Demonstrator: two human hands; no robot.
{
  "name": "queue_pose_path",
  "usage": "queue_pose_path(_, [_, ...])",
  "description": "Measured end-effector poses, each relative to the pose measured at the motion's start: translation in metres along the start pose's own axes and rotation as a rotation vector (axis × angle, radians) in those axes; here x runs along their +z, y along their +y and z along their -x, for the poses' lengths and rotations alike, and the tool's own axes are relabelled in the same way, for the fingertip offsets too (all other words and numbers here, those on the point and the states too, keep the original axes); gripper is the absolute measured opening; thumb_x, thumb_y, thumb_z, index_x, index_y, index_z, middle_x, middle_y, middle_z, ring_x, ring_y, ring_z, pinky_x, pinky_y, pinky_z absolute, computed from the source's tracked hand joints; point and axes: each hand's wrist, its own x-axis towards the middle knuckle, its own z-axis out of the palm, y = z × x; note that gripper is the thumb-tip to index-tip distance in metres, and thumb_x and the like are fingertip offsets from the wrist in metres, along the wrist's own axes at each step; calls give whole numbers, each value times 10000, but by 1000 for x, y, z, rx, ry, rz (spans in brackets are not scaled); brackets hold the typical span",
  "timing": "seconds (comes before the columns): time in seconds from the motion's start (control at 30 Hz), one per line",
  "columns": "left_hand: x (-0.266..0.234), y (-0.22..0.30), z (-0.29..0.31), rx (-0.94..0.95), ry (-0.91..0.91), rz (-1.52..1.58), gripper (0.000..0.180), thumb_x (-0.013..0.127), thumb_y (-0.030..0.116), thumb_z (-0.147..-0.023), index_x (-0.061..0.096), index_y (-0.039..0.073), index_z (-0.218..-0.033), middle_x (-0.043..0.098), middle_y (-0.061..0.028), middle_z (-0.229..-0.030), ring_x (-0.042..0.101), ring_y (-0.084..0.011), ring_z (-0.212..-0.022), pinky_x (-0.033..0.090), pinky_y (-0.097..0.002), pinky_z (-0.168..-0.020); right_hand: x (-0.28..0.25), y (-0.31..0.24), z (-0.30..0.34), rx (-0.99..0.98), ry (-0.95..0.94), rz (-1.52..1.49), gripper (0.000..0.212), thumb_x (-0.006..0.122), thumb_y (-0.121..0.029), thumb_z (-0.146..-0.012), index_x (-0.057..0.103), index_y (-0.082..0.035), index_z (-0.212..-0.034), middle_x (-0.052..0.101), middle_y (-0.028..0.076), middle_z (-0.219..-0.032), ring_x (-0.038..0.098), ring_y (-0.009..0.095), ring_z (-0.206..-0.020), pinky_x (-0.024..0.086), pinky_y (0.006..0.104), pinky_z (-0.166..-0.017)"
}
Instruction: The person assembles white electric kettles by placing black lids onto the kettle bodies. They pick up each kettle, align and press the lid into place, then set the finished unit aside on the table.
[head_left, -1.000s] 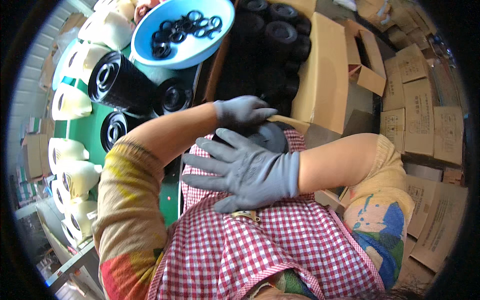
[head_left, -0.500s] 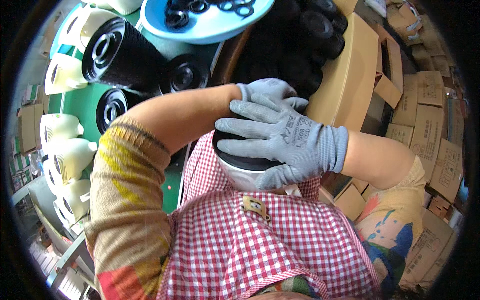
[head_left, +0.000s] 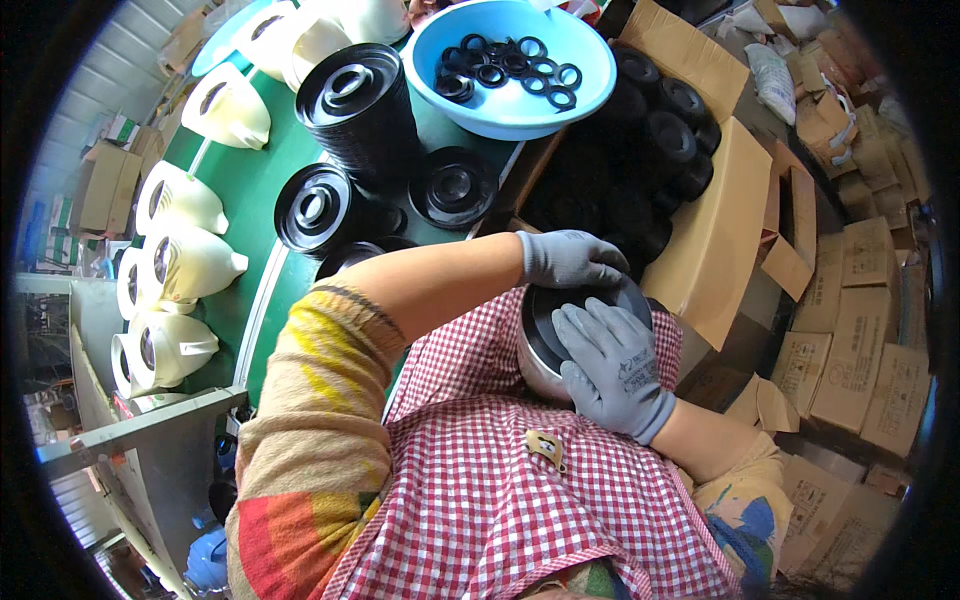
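Note:
On my lap sits a round, pale, shiny vessel [head_left: 537,368] topped by a black disc-shaped part [head_left: 548,308]. My left hand [head_left: 572,260], in a grey glove, curls over the far edge of that top, and its fingers bend down around the rim. Flat across the near right part of the disc lies my right hand [head_left: 612,368], also gloved in grey, its fingers stretched out. The two hands are apart, with black surface showing between them. The vessel's right side is hidden behind my right hand.
On the green table stand stacked black discs [head_left: 360,120], a shorter black stack [head_left: 315,210] and several cream pot-shaped shells [head_left: 190,262]. A blue basin [head_left: 500,125] holds black rings. A cardboard box [head_left: 715,230] of black round parts stands beyond my hands; more cartons [head_left: 850,340] are at right.
The whole view has shifted. My right hand, which overlapped my left hand, has drawn back toward me and apart from it, so more of the black disc shows.

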Motion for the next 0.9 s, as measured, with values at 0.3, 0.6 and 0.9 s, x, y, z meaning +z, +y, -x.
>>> queue_pose_path(0.3, [41, 14, -5, -52, -172, 255, 404, 482, 120, -992, 503, 60, -1391, 567, -121, -1351, 537, -207, -1211, 415, -358, -1070, -25, 71, 50, -391, -214, 50, 912, 611, -714, -718, 477, -147, -1420, 376, 143, -1510, 282, 371, -1425, 212, 557, -1154])
queue_pose_path(0.6, [57, 56, -70, 177, -145, -510, 439, 566, 475, -909, 714, 94, -1070, 709, -158, -1004, 663, -345, -971, 516, -429, -842, 33, -27, 12, -287, -67, 149, 583, 617, -404, -795, 558, -156, -1319, 429, 149, -1464, 352, 403, -1349, 197, 619, -1112])
queue_pose_path(0.9, [28, -8, -15, -11, 53, 46, 390, 546, 349, -979, 610, 42, -1210, 636, -200, -1158, 617, -334, -1093, 475, -427, -958, 4, 98, 18, -587, -171, -192, 707, 626, -560, -751, 543, -208, -1359, 435, 114, -1464, 330, 351, -1385, 137, 622, -1120])
